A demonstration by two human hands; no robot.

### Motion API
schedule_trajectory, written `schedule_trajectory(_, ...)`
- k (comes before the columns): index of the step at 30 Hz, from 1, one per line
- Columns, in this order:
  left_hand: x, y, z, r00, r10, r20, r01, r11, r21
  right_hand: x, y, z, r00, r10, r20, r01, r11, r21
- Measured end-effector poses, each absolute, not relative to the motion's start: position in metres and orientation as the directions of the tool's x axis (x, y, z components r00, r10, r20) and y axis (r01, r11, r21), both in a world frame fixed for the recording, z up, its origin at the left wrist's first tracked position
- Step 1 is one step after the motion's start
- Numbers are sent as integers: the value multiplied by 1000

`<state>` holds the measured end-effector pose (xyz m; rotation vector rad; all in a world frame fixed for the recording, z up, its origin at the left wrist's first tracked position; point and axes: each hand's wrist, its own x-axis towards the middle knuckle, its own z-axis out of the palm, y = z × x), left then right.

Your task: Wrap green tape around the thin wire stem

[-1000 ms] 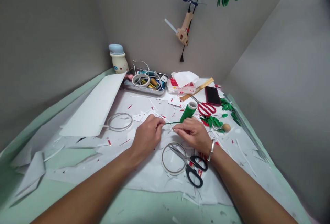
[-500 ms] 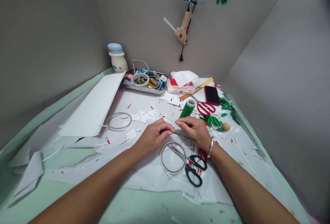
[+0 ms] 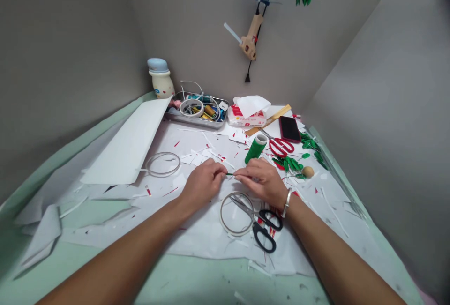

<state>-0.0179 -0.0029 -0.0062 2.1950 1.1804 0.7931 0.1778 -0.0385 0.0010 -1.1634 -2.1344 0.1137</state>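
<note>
A green strand (image 3: 229, 174), likely light and bendable, is pinched by the fingers of the left hand (image 3: 204, 181) and right hand (image 3: 263, 180), probably best held near its ends.

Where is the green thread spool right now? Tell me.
In the head view, the green thread spool is slightly right of center, just beyond the right hand and left of the red-handled scissors.

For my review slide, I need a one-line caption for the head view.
Left hand and right hand pinch a green strand between them, green spool beyond, black-handled scissors nearer.
</note>
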Motion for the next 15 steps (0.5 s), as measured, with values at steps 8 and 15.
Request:
schedule_trajectory(8,-14,-9,3,633,756,167,250,-403,881,187,-31,-6,-183,861,475,639,471,-608)
schedule_trajectory(15,-15,-2,3,307,948,80,209,-149,966,174,-37,-10,-386,825,413,716,550,-430)
